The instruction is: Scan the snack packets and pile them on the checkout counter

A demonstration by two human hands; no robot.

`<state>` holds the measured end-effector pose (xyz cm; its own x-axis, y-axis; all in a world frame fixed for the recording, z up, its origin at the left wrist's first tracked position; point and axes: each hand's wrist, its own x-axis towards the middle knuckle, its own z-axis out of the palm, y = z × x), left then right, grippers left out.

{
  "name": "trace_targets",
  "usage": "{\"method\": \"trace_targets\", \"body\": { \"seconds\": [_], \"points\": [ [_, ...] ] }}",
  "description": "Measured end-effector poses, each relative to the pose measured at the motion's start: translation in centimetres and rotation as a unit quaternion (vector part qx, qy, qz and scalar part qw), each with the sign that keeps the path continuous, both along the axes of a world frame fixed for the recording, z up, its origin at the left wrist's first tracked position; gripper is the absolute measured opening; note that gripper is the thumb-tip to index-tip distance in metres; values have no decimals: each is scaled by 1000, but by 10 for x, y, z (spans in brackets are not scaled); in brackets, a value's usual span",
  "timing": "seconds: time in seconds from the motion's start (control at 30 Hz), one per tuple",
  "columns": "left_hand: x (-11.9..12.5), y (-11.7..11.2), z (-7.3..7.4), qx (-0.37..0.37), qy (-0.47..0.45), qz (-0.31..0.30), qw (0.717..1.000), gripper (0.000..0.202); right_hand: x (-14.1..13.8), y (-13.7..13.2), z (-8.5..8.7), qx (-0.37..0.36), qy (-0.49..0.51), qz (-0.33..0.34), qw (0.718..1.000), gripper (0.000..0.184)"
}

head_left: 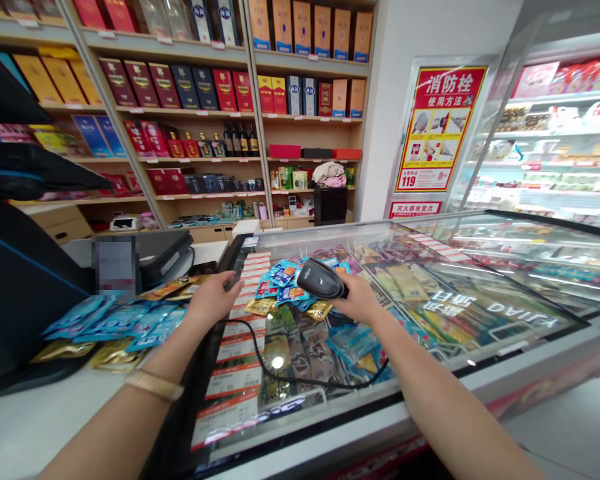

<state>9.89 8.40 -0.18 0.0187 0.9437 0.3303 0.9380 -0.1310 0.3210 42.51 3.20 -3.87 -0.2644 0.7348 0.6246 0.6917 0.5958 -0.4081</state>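
My right hand (357, 297) is wrapped round the handle of a black barcode scanner (321, 279), held over the glass freezer top. The scanner's head tilts to the left, above a pile of small blue and gold snack packets (286, 285) on the glass. My left hand (214, 297) hovers by the freezer's left edge, thumb and forefinger a little apart, and nothing shows between them; the other fingers are hidden. More blue snack packets (125, 323), with gold ones among them, lie on the white counter to its left.
A black cable (300, 382) loops across the freezer glass (280, 440). Price labels (235, 378) line its left side. A dark checkout terminal (20, 267) and a grey flat-topped device (165, 253) stand at left. Shelves of boxes and bottles (195, 113) rise behind.
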Motion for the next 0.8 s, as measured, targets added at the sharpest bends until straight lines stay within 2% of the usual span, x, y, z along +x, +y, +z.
{"method": "trace_targets", "body": {
  "seconds": [0.13, 0.23, 0.33, 0.5, 0.67, 0.8],
  "points": [
    [36, 14, -17, -112, -31, -6, 993, 58, -1, 2, -2, -11, -15, -10, 1000, 22],
    [51, 18, -25, -130, -25, -2, 991, 66, -2, 2, -2, -17, -22, -10, 1000, 22],
    [59, 18, -25, -127, 21, -4, 992, 65, -3, 1, -2, -13, -23, -18, 999, 19],
    [64, 6, -18, -149, 91, -2, 985, 49, -4, 0, -1, -12, -16, -16, 1000, 22],
    [58, -15, -11, -154, 177, -11, 972, 42, -4, -1, 0, -16, -14, -17, 1000, 23],
    [51, -27, -13, -164, 157, -26, 973, 41, -5, -2, 0, -13, -17, -17, 1000, 20]
  ]
}}
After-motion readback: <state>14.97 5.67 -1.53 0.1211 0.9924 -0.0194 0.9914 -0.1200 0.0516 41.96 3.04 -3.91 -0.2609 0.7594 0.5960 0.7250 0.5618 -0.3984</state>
